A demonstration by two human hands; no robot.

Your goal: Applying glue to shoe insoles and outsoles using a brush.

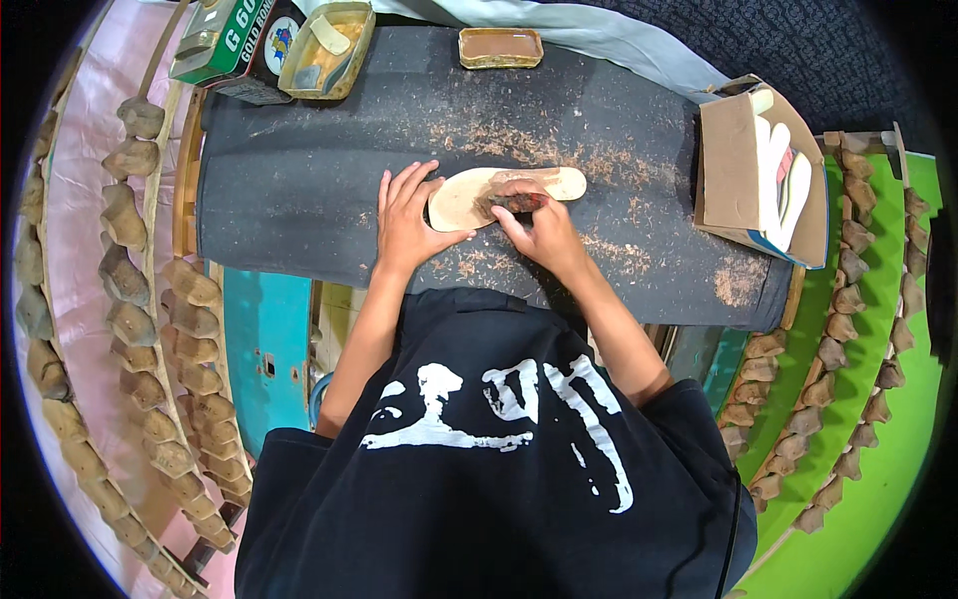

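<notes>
A pale tan shoe sole (461, 197) lies flat on the black-covered work table (299, 190). My left hand (407, 218) rests flat beside the sole's wider end, fingers spread, touching its edge. My right hand (534, 228) is closed on a small dark reddish tool (517, 203) pressed against the middle of the sole. Brown shavings (519, 150) are scattered on the cover around the sole.
An open cardboard box (763, 180) of pale soles stands at the table's right end. A shallow tin of brown paste (500, 47), a yellow tray (327, 40) and a green tin (225, 40) sit at the far edge. Racks of wooden shoe lasts (150, 329) flank both sides.
</notes>
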